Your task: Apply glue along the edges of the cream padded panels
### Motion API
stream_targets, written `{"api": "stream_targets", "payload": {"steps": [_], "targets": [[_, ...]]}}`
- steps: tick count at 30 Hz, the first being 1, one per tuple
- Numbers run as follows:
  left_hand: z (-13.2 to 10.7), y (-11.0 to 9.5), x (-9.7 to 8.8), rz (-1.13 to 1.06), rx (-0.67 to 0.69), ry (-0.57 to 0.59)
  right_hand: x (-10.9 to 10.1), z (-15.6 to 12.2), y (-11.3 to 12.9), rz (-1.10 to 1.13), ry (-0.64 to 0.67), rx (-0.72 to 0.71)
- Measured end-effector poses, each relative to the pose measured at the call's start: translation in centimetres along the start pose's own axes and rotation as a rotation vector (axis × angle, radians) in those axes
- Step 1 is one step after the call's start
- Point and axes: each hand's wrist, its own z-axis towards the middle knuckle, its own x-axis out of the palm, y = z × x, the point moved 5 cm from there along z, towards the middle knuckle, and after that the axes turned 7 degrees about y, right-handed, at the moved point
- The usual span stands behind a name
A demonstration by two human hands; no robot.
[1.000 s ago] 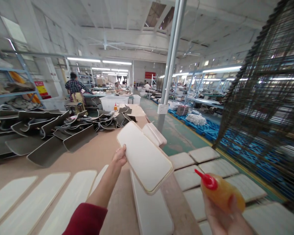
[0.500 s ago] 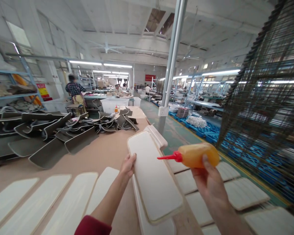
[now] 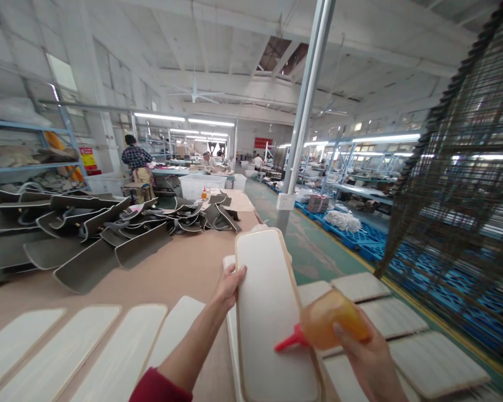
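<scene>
While, above the tan workbench (image 3: 171, 273), the left hand (image 3: 230, 285) clamps a white padded panel (image 3: 268, 312) by its edge, an orange squeeze bottle (image 3: 331, 326), gripped in the right hand (image 3: 369, 363), points its red nozzle at the panel's face; a steady panel and a gentle squeeze would likely serve best.

No text can be made out. Lettering is carried by a red rectangular banner (image 3: 262, 143) and by a red-and-yellow wall poster (image 3: 88, 158), but it is too small and blurred.
</scene>
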Motion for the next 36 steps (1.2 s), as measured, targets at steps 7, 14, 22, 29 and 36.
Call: {"api": "stream_targets", "payload": {"steps": [7,14,22,29,36], "targets": [[-0.1,1.6,1.7,0.094,-0.040,0.022,1.2,2.4,3.4,0.059,-0.123,-0.205],[-1.2,1.9,3.0,0.079,-0.068,0.066,1.4,6.2,3.7,0.121,-0.176,-0.273],[-1.8,2.1,3.3,0.111,-0.088,0.126,0.4,6.1,2.4,0.141,-0.196,-0.229],[-1.7,1.5,2.6,0.124,-0.123,0.078,-0.3,0.8,0.9,0.099,-0.095,-0.068],[-2.3,-0.9,2.0,0.108,-0.101,0.103,-1.3,-3.1,1.5,0.229,-0.229,0.052]]}}
